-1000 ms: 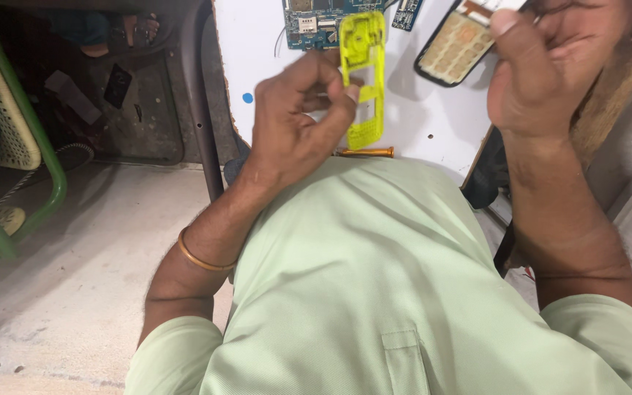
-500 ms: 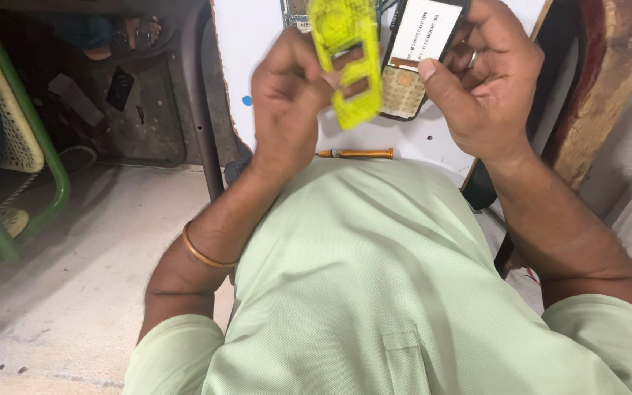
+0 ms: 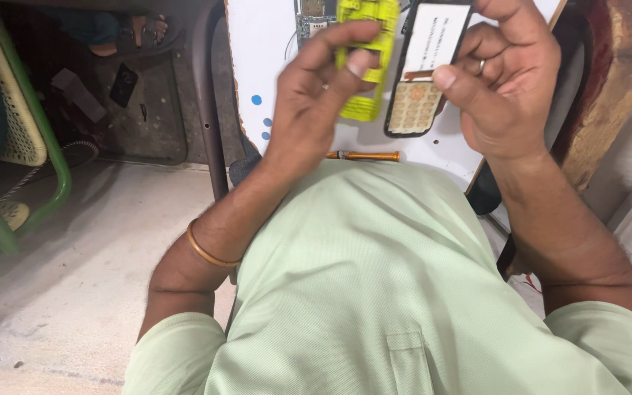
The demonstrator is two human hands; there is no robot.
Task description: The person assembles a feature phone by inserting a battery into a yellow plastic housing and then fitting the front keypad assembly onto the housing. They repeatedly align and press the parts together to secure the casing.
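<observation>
1. Yellow phone housing: a bright yellow plastic frame with cut-out openings, held upright over the white surface, its top running out of view at the upper edge.
2. Left hand: closed on the yellow phone housing, thumb across its front and fingers curled behind. A thin bangle sits on that forearm.
3. Right hand: closed on the black phone front, thumb tip against its right edge near the keypad, fingers wrapped behind. A ring shows on one finger.
4. Black phone front: a dark-rimmed panel with a pale screen area above and a tan keypad grid below, held just right of the yellow phone housing; whether the two touch cannot be told.
5. Circuit board: lies on the white surface just left of the yellow phone housing, partly hidden by the left hand.
6. Screwdriver: orange handle, lying flat on the white surface below the yellow phone housing, close to the person's chest.
7. Light green shirt: fills the lower frame beneath the yellow phone housing.
8. Green-framed chair: stands on the concrete floor well left of the yellow phone housing.
</observation>
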